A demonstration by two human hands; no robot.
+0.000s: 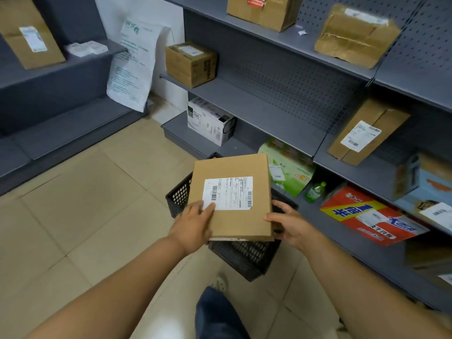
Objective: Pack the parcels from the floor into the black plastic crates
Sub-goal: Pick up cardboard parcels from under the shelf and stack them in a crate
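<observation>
— Over the crate (179,196), what was up?
— Both hands held the parcel (232,196) flat: left hand (195,225) gripping its near-left corner, right hand (289,222) clasping its right edge.

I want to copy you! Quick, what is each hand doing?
Left hand: holds the cardboard parcel, fingers on its label.
Right hand: grips the parcel's right edge, above the black crate.
</observation>
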